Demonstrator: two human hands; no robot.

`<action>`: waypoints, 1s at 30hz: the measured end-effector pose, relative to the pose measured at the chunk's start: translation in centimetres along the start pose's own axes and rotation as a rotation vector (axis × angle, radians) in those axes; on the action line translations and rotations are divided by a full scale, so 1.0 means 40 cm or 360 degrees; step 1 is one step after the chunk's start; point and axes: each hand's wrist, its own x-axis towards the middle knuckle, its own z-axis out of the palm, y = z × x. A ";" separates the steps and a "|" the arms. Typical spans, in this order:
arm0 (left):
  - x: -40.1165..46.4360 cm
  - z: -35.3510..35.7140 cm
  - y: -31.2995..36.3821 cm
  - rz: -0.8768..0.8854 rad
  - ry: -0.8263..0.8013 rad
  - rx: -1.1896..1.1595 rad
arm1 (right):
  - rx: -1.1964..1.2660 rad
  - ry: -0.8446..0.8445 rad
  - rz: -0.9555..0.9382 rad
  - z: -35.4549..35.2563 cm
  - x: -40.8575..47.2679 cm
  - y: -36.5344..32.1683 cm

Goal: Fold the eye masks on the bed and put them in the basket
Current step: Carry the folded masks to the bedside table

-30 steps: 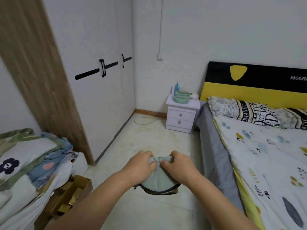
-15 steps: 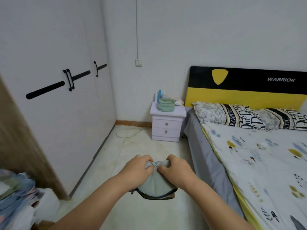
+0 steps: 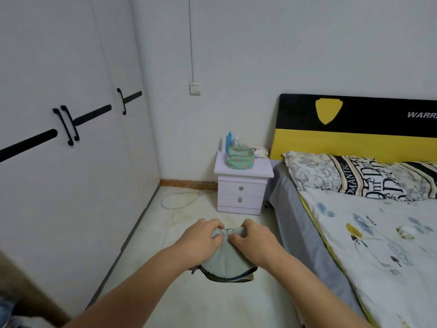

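Observation:
A pale green eye mask (image 3: 225, 261) with a dark edge hangs folded in the air over the floor, in front of me. My left hand (image 3: 201, 240) pinches its top left and my right hand (image 3: 254, 241) pinches its top right, knuckles close together. The bed (image 3: 378, 245) with a patterned white cover lies to the right. A green fabric basket (image 3: 240, 157) sits on the bedside table. No other eye mask shows on the bed.
A lilac bedside table (image 3: 242, 185) with two drawers stands against the far wall, with bottles behind the basket. White wardrobe doors (image 3: 71, 162) run along the left. A white cable (image 3: 179, 200) loops on the floor. Pillows (image 3: 354, 176) lie under the black and yellow headboard.
The view has swung right and forward: the pile of bedding and the box at the left have left the frame. Both hands keep the same hold on the mask.

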 end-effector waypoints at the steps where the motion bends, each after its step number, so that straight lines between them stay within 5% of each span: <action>1: 0.043 -0.011 -0.013 0.0019 -0.0011 0.0005 | 0.0002 0.0008 0.0004 0.000 0.041 -0.007; 13: 0.521 -0.143 -0.128 0.0164 -0.0117 0.0038 | 0.0110 0.0054 0.0212 -0.020 0.492 -0.093; 30: 1.184 -0.098 -0.047 0.0160 -0.0231 0.0040 | 0.0036 -0.0009 0.0213 -0.200 1.101 0.109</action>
